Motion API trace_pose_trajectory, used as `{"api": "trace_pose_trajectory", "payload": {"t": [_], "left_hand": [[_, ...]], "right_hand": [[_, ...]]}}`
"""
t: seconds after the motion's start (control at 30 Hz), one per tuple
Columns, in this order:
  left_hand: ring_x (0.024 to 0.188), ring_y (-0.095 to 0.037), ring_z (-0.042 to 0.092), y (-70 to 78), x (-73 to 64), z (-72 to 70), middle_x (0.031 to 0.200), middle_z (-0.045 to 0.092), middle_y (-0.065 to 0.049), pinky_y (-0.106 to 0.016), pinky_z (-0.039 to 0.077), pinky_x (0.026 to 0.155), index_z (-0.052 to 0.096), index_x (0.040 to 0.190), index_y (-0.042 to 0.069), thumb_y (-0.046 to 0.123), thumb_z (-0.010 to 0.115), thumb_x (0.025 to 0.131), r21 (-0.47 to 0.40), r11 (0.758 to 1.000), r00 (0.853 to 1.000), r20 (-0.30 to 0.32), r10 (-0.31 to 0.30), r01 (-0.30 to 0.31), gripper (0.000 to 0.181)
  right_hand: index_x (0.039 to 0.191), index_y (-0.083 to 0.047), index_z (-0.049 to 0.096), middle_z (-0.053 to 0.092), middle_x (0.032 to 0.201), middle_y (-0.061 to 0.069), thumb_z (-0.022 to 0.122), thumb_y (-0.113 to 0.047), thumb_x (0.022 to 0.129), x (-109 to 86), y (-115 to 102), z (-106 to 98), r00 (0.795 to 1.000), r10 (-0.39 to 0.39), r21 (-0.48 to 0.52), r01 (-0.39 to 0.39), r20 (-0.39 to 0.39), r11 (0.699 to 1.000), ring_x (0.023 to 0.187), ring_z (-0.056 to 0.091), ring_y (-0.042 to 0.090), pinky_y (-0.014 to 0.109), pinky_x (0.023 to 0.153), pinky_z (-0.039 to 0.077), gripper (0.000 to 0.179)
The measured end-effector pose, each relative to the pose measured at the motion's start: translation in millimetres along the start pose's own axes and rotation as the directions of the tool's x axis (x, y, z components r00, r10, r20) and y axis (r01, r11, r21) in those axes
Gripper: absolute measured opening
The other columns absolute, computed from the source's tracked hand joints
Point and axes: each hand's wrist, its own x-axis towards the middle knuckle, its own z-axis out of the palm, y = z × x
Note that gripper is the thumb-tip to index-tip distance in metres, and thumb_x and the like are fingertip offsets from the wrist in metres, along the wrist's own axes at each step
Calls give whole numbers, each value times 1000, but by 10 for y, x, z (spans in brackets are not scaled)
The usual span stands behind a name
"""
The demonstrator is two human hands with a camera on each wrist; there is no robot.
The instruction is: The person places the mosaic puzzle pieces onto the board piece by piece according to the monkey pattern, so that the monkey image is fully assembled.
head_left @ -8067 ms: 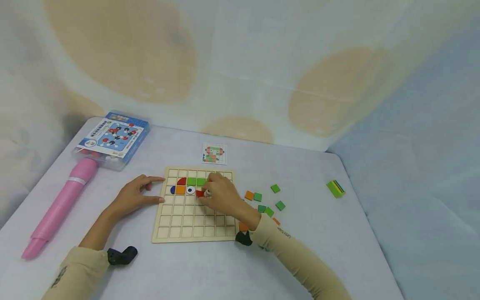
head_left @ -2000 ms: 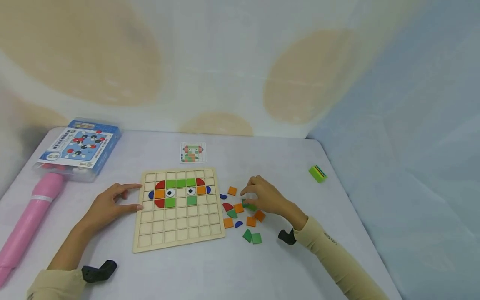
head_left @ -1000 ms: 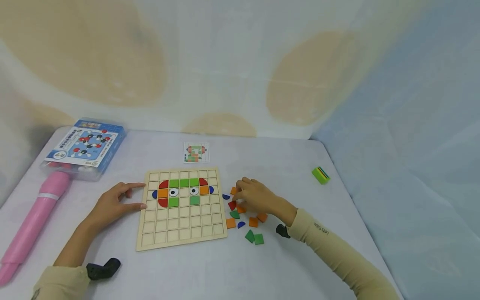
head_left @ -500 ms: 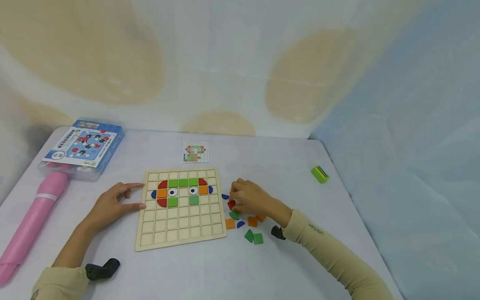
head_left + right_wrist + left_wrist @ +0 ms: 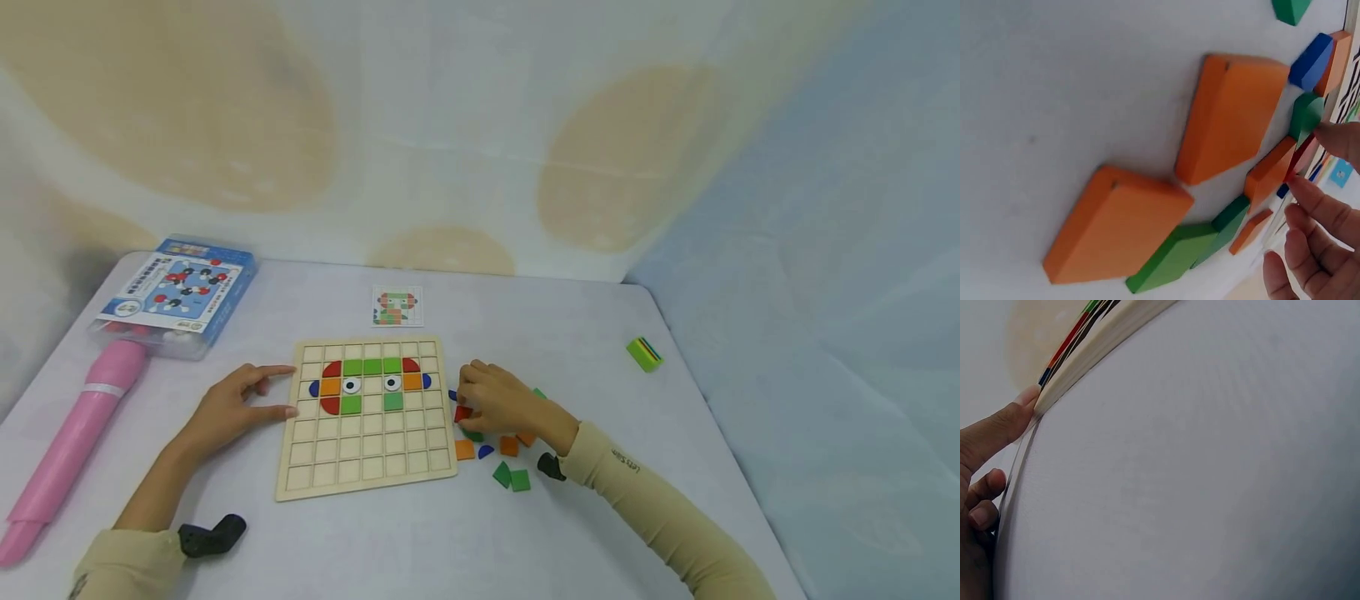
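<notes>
The wooden grid board (image 5: 367, 471) lies flat, with red, green, orange and blue tiles and two eye tiles forming a face in its upper rows. At its left edge, my left hand (image 5: 228, 412) touches the side with thumb and forefinger spread apart. In the left wrist view, the thumb (image 5: 1007, 425) rests against the board's edge. Just beyond the right edge, my right hand (image 5: 498, 400) pinches a red quarter-circle tile (image 5: 462, 413) between thumb and forefinger. The right wrist view shows this red tile (image 5: 1302, 156) between the fingertips, beside a green tile (image 5: 1305, 115).
Loose orange squares (image 5: 509, 446), green pieces (image 5: 520, 480) and a blue half-circle (image 5: 486, 452) lie around the right hand. A pattern card (image 5: 397, 307) lies behind the board. A boxed set (image 5: 180, 292) and pink microphone-shaped object (image 5: 75, 450) are left; a small green block (image 5: 645, 354) is far right.
Since the oldest frame, more tiles have appeared on the board's face. My right hand left the board for the loose tiles, then moved left and took hold of the red one. The left hand stayed.
</notes>
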Motion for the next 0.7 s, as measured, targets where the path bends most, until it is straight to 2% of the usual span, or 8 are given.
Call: {"api": "trace_pose_trajectory", "payload": {"t": [0.13, 0.33, 0.5, 0.7], "left_hand": [[93, -23, 38, 13, -3, -1, 98, 40, -8, -40, 29, 73, 56, 140, 14, 50, 79, 80, 11, 1000, 1000, 1, 14, -14, 74], [92, -22, 38, 36, 17, -17, 97, 40, -8, -40, 29, 72, 57, 139, 14, 49, 80, 79, 17, 1000, 1000, -15, 24, -23, 73], [92, -23, 39, 38, 17, -17, 97, 41, -8, -39, 30, 72, 57, 139, 13, 49, 80, 79, 21, 1000, 1000, -9, 20, -20, 73], [92, -23, 39, 10, 2, -1, 97, 41, -8, -39, 30, 72, 57, 139, 13, 49, 80, 79, 17, 1000, 1000, -10, 15, -15, 73]], "right_hand": [[98, -10, 74, 56, 102, -1, 72, -40, 90, 8, -11, 6, 1000, 5, -4, -5, 4, 1000, 89, 44, 13, 25, 77, 42, 31], [88, -10, 73, 54, 94, -2, 73, -35, 88, 16, -38, 23, 997, 25, 13, -24, -69, 1000, 84, 43, 13, 25, 72, 39, 25], [86, -10, 73, 53, 91, -3, 75, -35, 84, 28, -56, 22, 994, 40, 15, -38, -98, 999, 84, 43, 13, 26, 73, 39, 25], [87, -10, 74, 56, 93, -2, 76, -36, 82, 139, -87, -65, 984, -6, -5, 5, -175, 1000, 83, 45, 14, 28, 74, 40, 26]]}}
